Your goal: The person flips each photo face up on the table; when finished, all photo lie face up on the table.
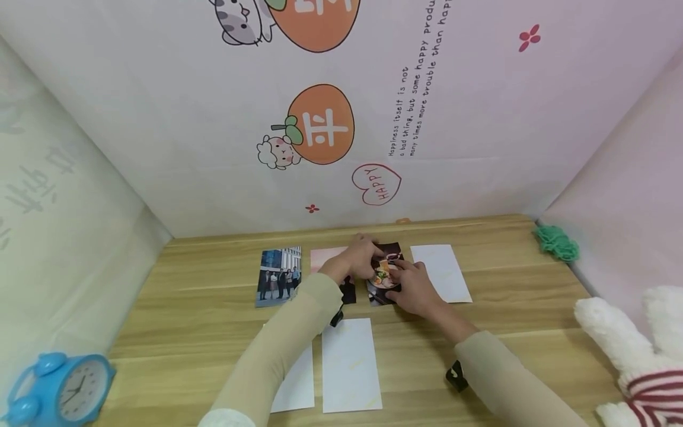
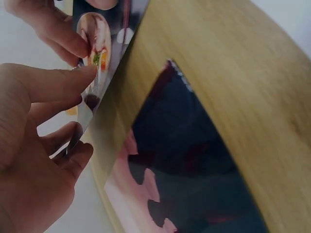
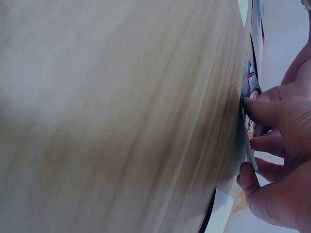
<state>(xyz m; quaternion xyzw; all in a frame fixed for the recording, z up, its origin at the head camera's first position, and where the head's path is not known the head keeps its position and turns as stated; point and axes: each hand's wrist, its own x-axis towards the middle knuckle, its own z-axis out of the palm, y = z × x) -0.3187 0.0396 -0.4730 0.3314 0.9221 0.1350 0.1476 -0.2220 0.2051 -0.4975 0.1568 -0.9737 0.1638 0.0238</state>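
A photo of a plate of food on a dark background [image 1: 383,277] is between both hands in the back row on the wooden table. My left hand [image 1: 360,256] pinches its left edge; in the left wrist view, that edge [image 2: 86,119] shows raised between thumb and fingers. From the other side my right hand [image 1: 418,289] pinches the photo's right edge, with a corner [image 3: 251,159] between its fingers in the right wrist view. Just left lies a pink photo with dark silhouettes [image 2: 189,160], partly hidden by my left arm. Further left is a photo of standing people [image 1: 278,277].
A white sheet [image 1: 441,273] lies right of the food photo. Two more white sheets, one whole [image 1: 350,366] and one partly covered by my left arm [image 1: 299,382], lie nearer. A blue alarm clock [image 1: 69,388], green yarn [image 1: 556,242] and white plush toy [image 1: 653,362] stand around.
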